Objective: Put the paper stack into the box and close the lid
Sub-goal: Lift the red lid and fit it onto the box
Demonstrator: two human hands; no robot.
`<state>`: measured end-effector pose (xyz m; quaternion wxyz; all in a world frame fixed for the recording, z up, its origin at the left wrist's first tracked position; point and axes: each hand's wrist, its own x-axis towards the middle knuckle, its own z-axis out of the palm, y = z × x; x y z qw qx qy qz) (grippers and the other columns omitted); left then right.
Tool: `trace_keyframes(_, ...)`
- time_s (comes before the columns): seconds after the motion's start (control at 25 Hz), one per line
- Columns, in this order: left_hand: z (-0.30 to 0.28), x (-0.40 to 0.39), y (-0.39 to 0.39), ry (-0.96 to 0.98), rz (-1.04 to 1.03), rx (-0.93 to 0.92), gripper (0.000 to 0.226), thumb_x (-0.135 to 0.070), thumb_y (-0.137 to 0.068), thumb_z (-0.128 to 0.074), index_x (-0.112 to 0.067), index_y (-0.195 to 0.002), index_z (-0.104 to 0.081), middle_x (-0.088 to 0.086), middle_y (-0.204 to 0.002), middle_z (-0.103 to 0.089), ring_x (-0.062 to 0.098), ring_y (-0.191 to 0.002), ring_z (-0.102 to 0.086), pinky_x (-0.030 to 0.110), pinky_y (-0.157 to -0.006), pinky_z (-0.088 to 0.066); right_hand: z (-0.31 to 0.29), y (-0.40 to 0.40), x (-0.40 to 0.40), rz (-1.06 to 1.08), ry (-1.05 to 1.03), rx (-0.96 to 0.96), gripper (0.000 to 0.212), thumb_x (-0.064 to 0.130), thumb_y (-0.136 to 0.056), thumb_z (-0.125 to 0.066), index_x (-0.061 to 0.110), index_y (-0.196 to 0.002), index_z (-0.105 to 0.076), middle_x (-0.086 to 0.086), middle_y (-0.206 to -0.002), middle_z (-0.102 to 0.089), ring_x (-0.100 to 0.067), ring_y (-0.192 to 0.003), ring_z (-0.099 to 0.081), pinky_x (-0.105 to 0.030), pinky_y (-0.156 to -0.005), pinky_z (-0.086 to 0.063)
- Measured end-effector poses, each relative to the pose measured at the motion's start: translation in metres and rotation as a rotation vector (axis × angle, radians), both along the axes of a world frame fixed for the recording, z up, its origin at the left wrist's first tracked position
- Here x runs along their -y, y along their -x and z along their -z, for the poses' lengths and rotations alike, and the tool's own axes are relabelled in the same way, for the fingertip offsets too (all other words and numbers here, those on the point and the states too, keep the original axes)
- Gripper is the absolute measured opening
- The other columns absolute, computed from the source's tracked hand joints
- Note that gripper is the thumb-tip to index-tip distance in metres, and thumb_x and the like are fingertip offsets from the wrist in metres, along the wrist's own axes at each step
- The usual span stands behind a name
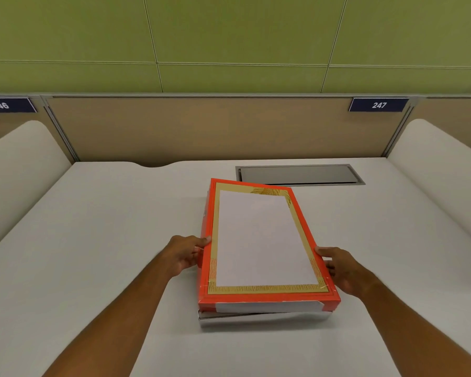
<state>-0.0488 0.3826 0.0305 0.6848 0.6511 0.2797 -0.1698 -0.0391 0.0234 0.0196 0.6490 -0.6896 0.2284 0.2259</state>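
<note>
An orange lid (305, 216) with a gold border and a white centre panel sits skewed over a silver-white box (264, 319) in the middle of the white desk. The lid's near end overhangs the box base and a gap shows along the front. My left hand (186, 254) grips the lid's left edge, thumb on top. My right hand (340, 268) grips its right edge near the front corner. The paper stack is hidden under the lid; I cannot tell whether it is inside.
A grey metal cable hatch (299, 174) is set into the desk (93, 240) just behind the box. White curved dividers (19, 170) rise at both sides. A beige partition (196, 129) with number tags 246 and 247 closes the back.
</note>
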Motion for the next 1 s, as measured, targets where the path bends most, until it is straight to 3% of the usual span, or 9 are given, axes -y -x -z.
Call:
trace_keyframes(0.2, 0.004, -0.004, 0.003, -0.011, 0.007, -0.052, 0.032, -0.019, -0.082, -0.075, 0.002, -0.104, -0.065, 0.023, -0.104, -0.072, 0.033, -0.088, -0.071, 0.042, -0.079, -0.059, 0.0, -0.005, 0.006, -0.099, 0.05, -0.068, 0.029, 0.032, -0.096, -0.052, 0.008, -0.112, -0.058, -0.019, -0.103, -0.066, -0.036, -0.09, -0.066, -0.041, -0.067, -0.057)
trace_keyframes(0.52, 0.012, -0.005, -0.004, -0.095, -0.002, -0.084, 0.038, -0.022, -0.083, -0.075, 0.002, -0.109, -0.064, 0.021, -0.101, -0.072, 0.034, -0.09, -0.071, 0.044, -0.077, -0.06, -0.011, -0.029, 0.003, -0.211, 0.27, -0.025, 0.032, 0.037, -0.09, -0.065, 0.009, -0.106, -0.062, -0.018, -0.102, -0.071, -0.035, -0.089, -0.072, -0.043, -0.072, -0.06)
trace_keyframes(0.76, 0.012, -0.002, -0.011, -0.173, -0.019, -0.075, 0.024, -0.007, -0.082, -0.074, 0.006, -0.101, -0.068, 0.019, -0.094, -0.075, 0.029, -0.08, -0.075, 0.036, -0.061, -0.061, -0.01, -0.044, -0.004, -0.191, 0.302, 0.027, 0.024, 0.019, -0.09, -0.067, 0.0, -0.105, -0.066, -0.017, -0.102, -0.072, -0.033, -0.086, -0.072, -0.045, -0.079, -0.06)
trace_keyframes(0.92, 0.014, -0.001, -0.022, -0.264, -0.087, -0.042, 0.021, -0.003, -0.079, -0.077, 0.006, -0.096, -0.069, 0.019, -0.093, -0.075, 0.028, -0.077, -0.076, 0.037, -0.067, -0.063, -0.007, -0.053, -0.006, -0.124, 0.301, 0.083, 0.023, 0.011, -0.087, -0.07, -0.005, -0.102, -0.067, -0.02, -0.102, -0.072, -0.033, -0.085, -0.073, -0.044, -0.081, -0.061)
trace_keyframes(1.0, 0.013, 0.001, -0.027, -0.307, -0.105, -0.043, 0.02, -0.002, -0.078, -0.077, 0.007, -0.094, -0.069, 0.02, -0.093, -0.074, 0.027, -0.075, -0.075, 0.034, -0.063, -0.062, -0.007, -0.056, -0.008, -0.097, 0.301, 0.066, 0.022, 0.008, -0.086, -0.071, -0.007, -0.101, -0.067, -0.021, -0.103, -0.072, -0.033, -0.086, -0.073, -0.043, -0.082, -0.061)
